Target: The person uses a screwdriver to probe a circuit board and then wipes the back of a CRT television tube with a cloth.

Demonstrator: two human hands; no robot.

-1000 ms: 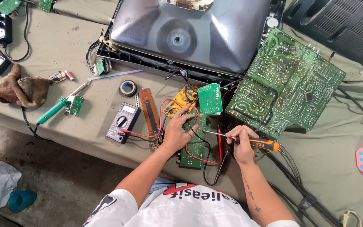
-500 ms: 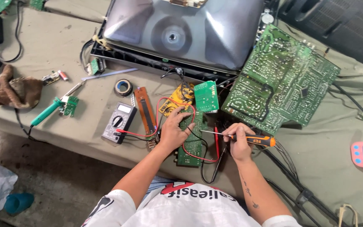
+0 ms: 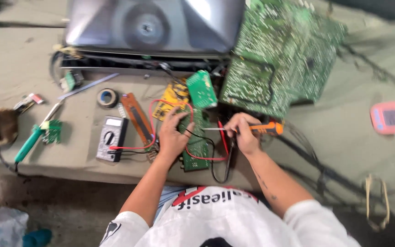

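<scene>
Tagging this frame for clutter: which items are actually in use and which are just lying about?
In use:
left hand on small green circuit board
right hand holding orange-handled screwdriver

Lying about:
multimeter
green soldering iron
tape roll
large green circuit board
pink device

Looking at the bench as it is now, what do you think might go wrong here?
The screwdriver tip in the right hand could slip across the small green circuit board towards the left hand that steadies it. The red and black leads loop over the board and might snag. The board sits near the table edge and could slide off.
</scene>
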